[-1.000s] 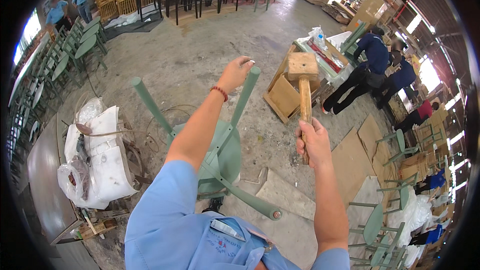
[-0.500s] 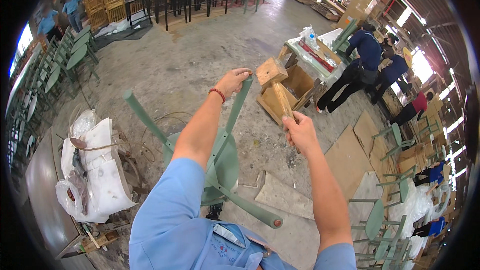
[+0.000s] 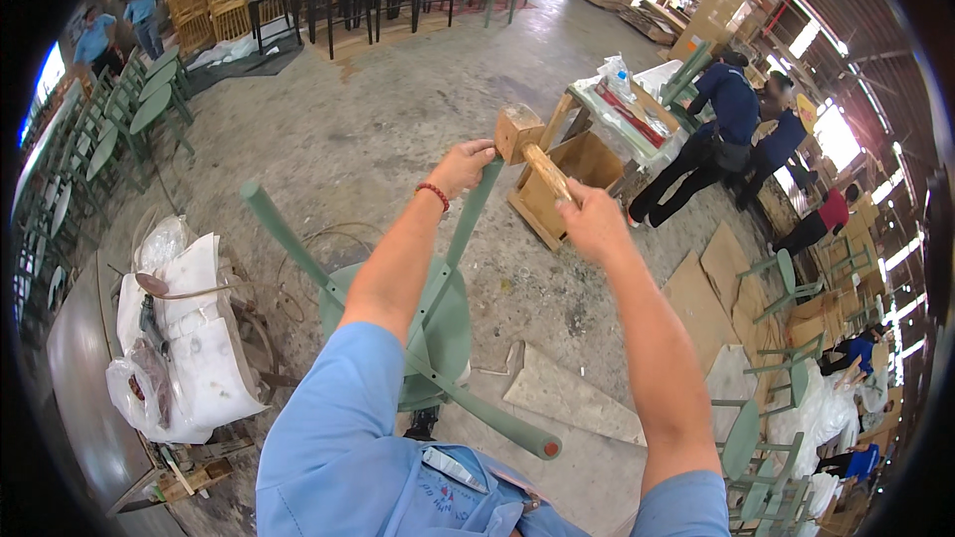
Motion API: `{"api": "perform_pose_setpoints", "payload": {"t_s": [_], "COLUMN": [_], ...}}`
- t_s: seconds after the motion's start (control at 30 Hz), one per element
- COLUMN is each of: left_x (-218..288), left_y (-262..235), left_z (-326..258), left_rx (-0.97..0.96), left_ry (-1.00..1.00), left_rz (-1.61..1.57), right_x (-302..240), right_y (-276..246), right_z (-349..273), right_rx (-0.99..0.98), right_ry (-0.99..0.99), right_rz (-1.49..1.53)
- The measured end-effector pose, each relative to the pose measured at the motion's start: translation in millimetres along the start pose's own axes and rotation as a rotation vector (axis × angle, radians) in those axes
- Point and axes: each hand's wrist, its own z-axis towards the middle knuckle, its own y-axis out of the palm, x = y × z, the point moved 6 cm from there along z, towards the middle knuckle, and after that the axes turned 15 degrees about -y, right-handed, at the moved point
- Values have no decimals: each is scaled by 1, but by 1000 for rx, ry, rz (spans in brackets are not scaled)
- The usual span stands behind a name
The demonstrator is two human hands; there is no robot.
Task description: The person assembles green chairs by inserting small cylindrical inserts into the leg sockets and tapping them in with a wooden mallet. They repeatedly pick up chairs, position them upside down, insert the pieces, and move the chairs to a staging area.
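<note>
Stool, upturned, sage-green painted wood, round seat (image 3: 443, 338), tapered legs: left hand (image 3: 463, 167) clenched on one leg tip. Square-headed pale wooden mallet (image 3: 519, 131): right hand (image 3: 594, 224) grasping its handle.

left hand (image 3: 463, 167) on top of upturned stool leg (image 3: 468, 229) | mallet (image 3: 532, 144) in right hand (image 3: 594, 222), just right of that leg | stool seat (image 3: 438, 333) below arms | open crate (image 3: 562, 179) behind mallet | desk (image 3: 622, 104) behind crate | bagged bundle (image 3: 184, 338) on floor, left

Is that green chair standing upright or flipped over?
Flipped over: the green chair has its legs pointing up, and the left hand grips one leg.
</note>
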Motion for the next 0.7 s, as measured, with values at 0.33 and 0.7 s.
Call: {"api": "perform_pose_setpoints", "payload": {"t_s": [0.33,0.7], "left_x": [-20,-76], "left_y": [7,-30], "left_z": [-9,-57], "left_rx": [240,663], "left_ry": [76,18], "left_rz": [450,-106], "right_x": [-30,34], "right_y": [-67,-63], "right_z": [-5,-166], "right_rx": [824,356], "right_ry": [-264,281], "right_rz": [446,438]}}
